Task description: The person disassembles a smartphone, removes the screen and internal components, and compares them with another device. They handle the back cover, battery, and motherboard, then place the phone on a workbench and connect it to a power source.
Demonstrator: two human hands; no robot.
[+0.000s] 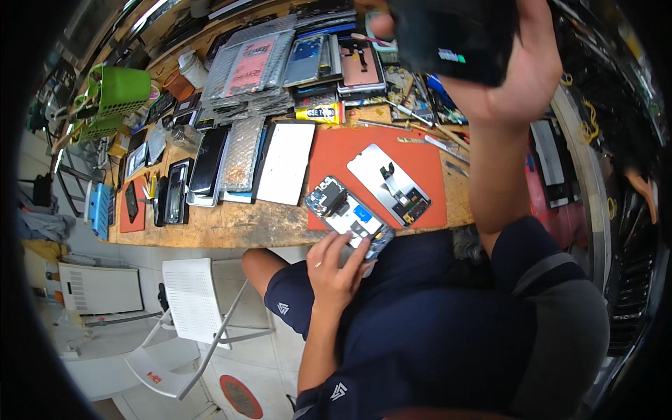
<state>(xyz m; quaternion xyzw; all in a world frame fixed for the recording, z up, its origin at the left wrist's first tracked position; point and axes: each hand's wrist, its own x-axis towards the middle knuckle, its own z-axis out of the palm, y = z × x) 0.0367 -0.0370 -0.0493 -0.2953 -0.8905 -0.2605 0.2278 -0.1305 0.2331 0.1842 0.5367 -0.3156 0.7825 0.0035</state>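
Note:
My right hand [525, 87], raised at the upper right, grips a black phone [455, 35] with a small lit patch on its dark face. At the table's front edge my left hand [331, 269] holds the lower end of an opened phone body [343, 210], its fingers over the exposed inside. That phone body shows a circuit board, a black part and a blue patch, and it lies tilted, partly on an orange mat [329, 150]. Just right of it rests a loose phone screen panel [385, 178], silvery back up, with a dark flex cable.
Several bubble-wrapped packs [245, 63] are stacked at the back, beside a yellow tube box [320, 113]. A white panel [285, 162] and a black phone [208, 161] lie left of the mat. Tweezers and tools [444, 145] lie behind it. A folding chair [192, 301] stands lower left.

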